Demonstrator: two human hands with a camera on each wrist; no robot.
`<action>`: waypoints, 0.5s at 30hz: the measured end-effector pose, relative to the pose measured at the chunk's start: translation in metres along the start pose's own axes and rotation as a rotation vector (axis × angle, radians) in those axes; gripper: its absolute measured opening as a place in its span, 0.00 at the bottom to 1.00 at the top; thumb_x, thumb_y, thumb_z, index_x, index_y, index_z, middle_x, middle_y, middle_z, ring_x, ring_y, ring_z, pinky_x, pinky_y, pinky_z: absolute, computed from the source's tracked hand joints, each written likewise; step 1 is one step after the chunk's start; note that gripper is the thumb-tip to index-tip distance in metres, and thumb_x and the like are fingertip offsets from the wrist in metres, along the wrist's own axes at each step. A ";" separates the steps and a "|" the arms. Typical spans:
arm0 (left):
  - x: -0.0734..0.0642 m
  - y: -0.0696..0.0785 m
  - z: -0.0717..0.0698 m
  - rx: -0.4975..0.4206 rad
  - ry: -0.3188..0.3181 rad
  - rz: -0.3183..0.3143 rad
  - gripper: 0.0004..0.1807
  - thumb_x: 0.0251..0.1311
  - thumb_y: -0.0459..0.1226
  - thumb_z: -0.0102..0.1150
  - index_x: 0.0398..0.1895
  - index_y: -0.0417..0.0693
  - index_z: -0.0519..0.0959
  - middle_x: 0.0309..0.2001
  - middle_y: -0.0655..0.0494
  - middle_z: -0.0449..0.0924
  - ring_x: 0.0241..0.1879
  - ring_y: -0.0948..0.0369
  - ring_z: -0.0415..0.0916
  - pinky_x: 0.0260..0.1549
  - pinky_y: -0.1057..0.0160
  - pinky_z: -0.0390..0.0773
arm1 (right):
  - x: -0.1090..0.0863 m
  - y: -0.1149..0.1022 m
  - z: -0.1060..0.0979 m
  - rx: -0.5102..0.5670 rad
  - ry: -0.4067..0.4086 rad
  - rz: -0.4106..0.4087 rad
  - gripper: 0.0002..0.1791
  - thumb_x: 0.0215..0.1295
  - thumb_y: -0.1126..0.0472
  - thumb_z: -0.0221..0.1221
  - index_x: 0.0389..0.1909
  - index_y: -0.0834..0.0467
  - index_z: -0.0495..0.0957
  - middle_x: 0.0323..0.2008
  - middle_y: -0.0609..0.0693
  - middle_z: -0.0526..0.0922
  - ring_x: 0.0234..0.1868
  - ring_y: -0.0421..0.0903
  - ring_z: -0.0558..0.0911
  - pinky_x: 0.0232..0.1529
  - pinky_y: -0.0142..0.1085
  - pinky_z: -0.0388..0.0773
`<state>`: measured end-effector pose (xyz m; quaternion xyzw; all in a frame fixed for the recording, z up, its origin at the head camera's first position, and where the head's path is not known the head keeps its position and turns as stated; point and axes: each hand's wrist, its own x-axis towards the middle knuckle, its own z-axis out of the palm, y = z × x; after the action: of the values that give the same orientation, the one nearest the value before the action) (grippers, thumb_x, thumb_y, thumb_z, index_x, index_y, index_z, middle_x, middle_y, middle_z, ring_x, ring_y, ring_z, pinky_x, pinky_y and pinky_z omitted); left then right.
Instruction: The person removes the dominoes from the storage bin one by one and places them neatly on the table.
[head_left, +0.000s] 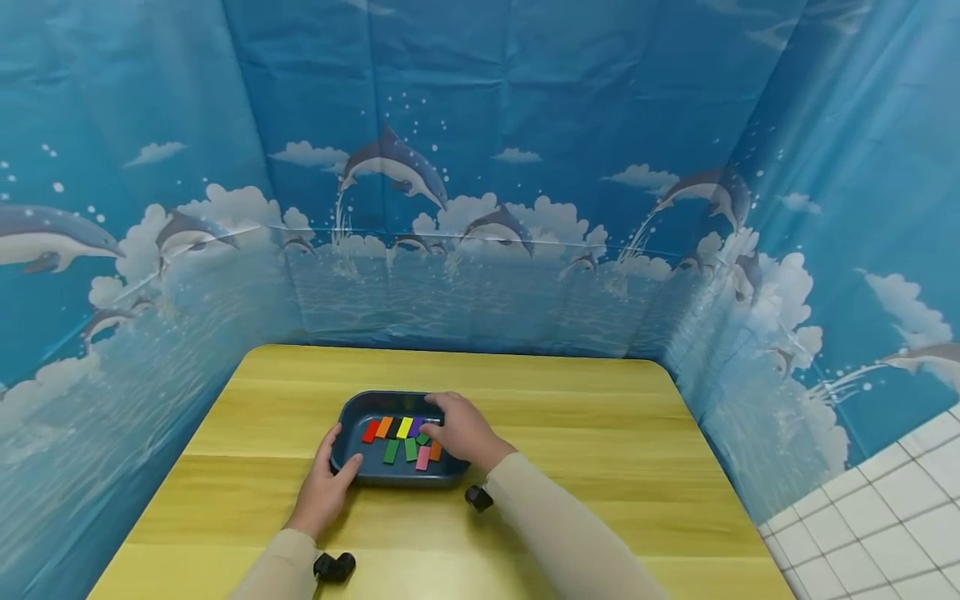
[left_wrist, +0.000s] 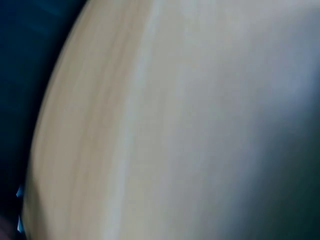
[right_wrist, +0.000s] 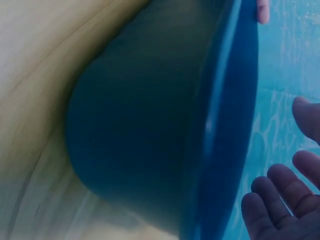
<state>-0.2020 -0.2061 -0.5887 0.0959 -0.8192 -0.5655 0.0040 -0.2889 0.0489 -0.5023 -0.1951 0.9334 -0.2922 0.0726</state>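
Observation:
A dark blue tray (head_left: pixel 375 481) stands on the table with several flat coloured blocks inside. A back row runs red (head_left: pixel 371 431), orange, black, yellow (head_left: pixel 405 427) and purple (head_left: pixel 416 427); in front lie green blocks (head_left: pixel 391 451), a pink one (head_left: pixel 423 457) and another orange one. My left hand (head_left: pixel 324 487) holds the tray's near left corner, fingers along the outside and thumb over the rim. My right hand (head_left: pixel 465 429) hovers above the tray's right side, thumb near a green block (head_left: pixel 423 439). In the right wrist view its fingers are loosely bent, with nothing visible between them.
The yellow wood-grain table (head_left: pixel 600 433) extends around the tray. A blue curtain (head_left: pixel 480 292) printed with dolphins hangs behind and at both sides. White tiles (head_left: pixel 870 508) show at the lower right. Each wrist wears a small black camera (head_left: pixel 334 567).

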 end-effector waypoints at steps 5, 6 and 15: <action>0.007 0.000 0.003 -0.020 -0.014 0.015 0.42 0.78 0.51 0.55 0.87 0.65 0.46 0.87 0.49 0.41 0.85 0.40 0.38 0.80 0.31 0.46 | 0.009 0.003 0.003 0.014 -0.022 0.012 0.32 0.72 0.53 0.68 0.73 0.54 0.74 0.72 0.54 0.76 0.71 0.53 0.77 0.70 0.49 0.78; 0.008 0.000 0.003 -0.023 -0.016 0.016 0.42 0.78 0.50 0.56 0.87 0.65 0.46 0.87 0.49 0.41 0.85 0.40 0.38 0.80 0.31 0.46 | 0.011 0.004 0.004 0.016 -0.033 0.016 0.31 0.71 0.54 0.68 0.73 0.54 0.74 0.72 0.54 0.76 0.71 0.54 0.77 0.70 0.49 0.78; 0.005 -0.006 -0.003 -0.024 -0.009 -0.007 0.41 0.78 0.51 0.56 0.86 0.66 0.47 0.87 0.50 0.41 0.85 0.40 0.38 0.80 0.31 0.46 | 0.022 0.008 0.022 -0.133 -0.075 0.080 0.28 0.70 0.53 0.69 0.68 0.58 0.79 0.68 0.56 0.79 0.66 0.51 0.79 0.71 0.48 0.77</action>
<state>-0.2053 -0.2113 -0.5938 0.0959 -0.8121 -0.5756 -0.0006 -0.3059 0.0348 -0.5257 -0.1727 0.9545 -0.2190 0.1059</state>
